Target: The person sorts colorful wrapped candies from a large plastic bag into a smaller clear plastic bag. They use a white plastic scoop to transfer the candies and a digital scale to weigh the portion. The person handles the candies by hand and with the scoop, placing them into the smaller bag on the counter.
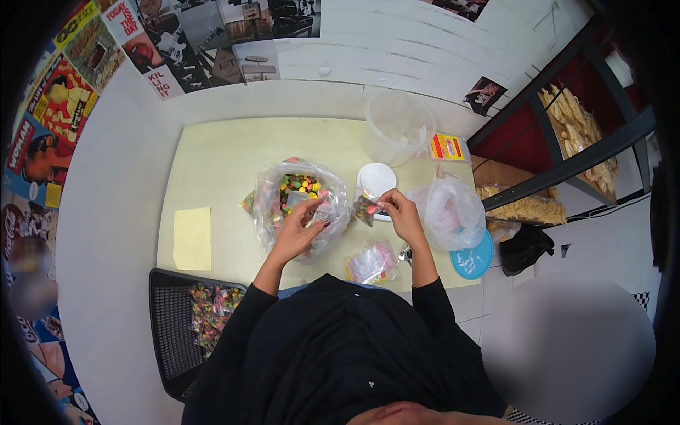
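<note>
My right hand (402, 213) pinches the top of a small clear plastic bag (365, 210) holding colourful button-shaped candies. That bag hangs just in front of a white round-topped device (376, 178), which looks like a small kitchen scale. Over the near right side of a large open plastic bag (265, 199), my left hand (295, 232) has thumb and fingers apart. Inside the large bag lie many loose candies (300, 184) in yellow, green, pink and brown. A translucent piece near my left fingertips is too unclear to name.
Empty small packets (372, 263) lie near the front edge. A clear tub (399, 130), a white plastic bag (454, 215) and a blue lid (473, 257) are on the right. Left are a yellow cloth (192, 238) and a black crate (172, 329) with filled packets.
</note>
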`<action>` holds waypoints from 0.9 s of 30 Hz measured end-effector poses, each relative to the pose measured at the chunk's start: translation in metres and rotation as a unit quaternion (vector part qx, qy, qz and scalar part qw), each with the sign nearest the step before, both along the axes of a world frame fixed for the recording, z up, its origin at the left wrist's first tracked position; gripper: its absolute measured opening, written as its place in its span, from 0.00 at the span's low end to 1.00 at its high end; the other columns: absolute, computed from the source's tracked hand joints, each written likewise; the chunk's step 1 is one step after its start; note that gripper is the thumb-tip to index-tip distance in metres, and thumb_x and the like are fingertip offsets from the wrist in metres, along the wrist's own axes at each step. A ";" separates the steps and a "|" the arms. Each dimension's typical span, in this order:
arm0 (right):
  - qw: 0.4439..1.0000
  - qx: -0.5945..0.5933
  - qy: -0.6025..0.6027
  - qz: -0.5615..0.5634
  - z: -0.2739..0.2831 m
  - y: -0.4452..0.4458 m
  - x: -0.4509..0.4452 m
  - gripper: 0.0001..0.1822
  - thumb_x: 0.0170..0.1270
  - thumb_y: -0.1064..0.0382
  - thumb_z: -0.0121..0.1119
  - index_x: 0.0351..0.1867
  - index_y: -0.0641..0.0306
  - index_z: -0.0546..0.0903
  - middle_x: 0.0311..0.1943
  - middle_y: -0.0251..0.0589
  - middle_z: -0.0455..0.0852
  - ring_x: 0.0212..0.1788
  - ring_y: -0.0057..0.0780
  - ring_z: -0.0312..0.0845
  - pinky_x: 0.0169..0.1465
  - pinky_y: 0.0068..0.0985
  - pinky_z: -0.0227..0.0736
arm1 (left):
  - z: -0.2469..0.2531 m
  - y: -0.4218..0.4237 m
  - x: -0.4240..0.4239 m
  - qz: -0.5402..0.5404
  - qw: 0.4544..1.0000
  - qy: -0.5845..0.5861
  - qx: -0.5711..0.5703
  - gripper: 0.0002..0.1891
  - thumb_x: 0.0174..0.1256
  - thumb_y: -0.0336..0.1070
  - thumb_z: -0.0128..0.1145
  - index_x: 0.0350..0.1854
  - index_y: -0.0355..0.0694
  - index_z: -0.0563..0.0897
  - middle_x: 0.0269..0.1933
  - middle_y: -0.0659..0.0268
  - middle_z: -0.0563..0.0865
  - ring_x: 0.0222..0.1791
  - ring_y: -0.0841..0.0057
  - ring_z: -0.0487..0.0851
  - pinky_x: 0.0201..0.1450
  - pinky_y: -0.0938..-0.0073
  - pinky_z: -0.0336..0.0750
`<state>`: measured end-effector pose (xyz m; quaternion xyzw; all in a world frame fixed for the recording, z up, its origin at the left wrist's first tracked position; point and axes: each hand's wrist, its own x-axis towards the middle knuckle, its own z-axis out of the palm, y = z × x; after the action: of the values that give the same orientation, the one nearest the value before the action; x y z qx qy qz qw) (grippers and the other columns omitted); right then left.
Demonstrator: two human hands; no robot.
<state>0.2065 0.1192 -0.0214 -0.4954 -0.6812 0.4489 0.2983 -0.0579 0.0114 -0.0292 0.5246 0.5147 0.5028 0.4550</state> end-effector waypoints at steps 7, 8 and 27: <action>0.984 -0.057 0.151 0.075 0.039 -0.030 -0.008 0.05 0.67 0.67 0.63 0.40 0.66 0.80 0.37 0.36 0.86 0.39 0.25 0.80 0.46 0.25 0.73 | 0.031 0.022 0.041 -0.128 0.992 0.004 0.007 0.32 0.61 0.33 0.70 0.67 0.38 0.71 0.60 0.59 0.80 0.59 0.74 0.79 0.60 0.70 0.76; 0.987 -0.028 0.133 0.084 0.047 -0.033 -0.011 0.06 0.66 0.67 0.63 0.40 0.66 0.80 0.40 0.37 0.85 0.42 0.26 0.80 0.47 0.26 0.73 | 0.028 0.021 0.042 -0.154 0.986 -0.061 -0.030 0.31 0.60 0.33 0.71 0.66 0.38 0.71 0.58 0.60 0.81 0.56 0.76 0.81 0.58 0.71 0.77; 0.966 0.127 -0.046 0.219 0.080 -0.056 -0.010 0.11 0.58 0.65 0.69 0.42 0.61 0.83 0.48 0.42 0.77 0.55 0.42 0.75 0.59 0.35 0.70 | 0.024 -0.018 0.036 -0.163 0.975 -0.051 -0.142 0.20 0.62 0.28 0.68 0.56 0.38 0.81 0.46 0.67 0.88 0.45 0.82 0.85 0.48 0.76 0.79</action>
<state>0.1966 0.0627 0.0589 -0.3122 -0.8375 0.3898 0.2220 -0.0222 -0.0062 -0.0050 0.5054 0.4646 0.3692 0.6264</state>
